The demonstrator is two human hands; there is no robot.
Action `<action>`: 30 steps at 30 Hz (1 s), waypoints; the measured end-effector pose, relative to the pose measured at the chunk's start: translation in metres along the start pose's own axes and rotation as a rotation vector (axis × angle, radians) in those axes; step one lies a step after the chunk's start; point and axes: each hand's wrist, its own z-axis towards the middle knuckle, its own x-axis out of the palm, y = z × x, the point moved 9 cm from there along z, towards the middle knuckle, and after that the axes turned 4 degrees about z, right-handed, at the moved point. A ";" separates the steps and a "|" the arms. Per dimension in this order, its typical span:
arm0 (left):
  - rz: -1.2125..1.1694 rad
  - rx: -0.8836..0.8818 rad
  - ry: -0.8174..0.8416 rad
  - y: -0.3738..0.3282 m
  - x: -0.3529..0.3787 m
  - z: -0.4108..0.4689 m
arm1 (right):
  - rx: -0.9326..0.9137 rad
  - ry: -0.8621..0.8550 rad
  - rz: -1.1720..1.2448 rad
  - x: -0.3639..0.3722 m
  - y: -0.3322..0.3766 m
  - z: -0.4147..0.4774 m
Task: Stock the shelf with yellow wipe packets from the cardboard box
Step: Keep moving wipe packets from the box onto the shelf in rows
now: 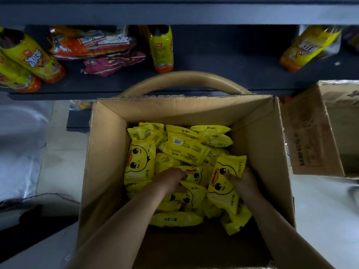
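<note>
An open cardboard box point(108, 156) stands in front of me, holding several yellow wipe packets with a duck face printed on them. Both my hands are down inside it. My left hand point(171, 181) grips a packet point(192, 174) in the middle of the pile, fingers dug in around it. My right hand point(243, 180) holds the right edge of another duck packet point(223, 183), which is tilted up against the box's right wall. The dark shelf point(223, 55) runs across the top of the view, beyond the box.
Snack bags lie on the shelf: yellow ones point(29, 59) at far left, orange and pink ones point(93, 47), an upright yellow bag point(161, 49), another yellow bag point(308, 47) at right. A second open carton point(314, 133) stands right of the box. A curved tan bar point(182, 78) arcs behind the box.
</note>
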 end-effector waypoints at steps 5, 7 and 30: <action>0.204 -0.009 0.137 0.005 0.018 0.021 | 0.060 0.048 0.059 0.004 -0.006 0.000; 0.141 -0.024 0.133 0.008 0.017 0.026 | 0.066 0.071 0.056 0.006 -0.003 -0.001; -0.259 -0.220 -0.622 -0.002 -0.166 -0.199 | -0.459 0.105 -0.030 -0.045 0.177 -0.168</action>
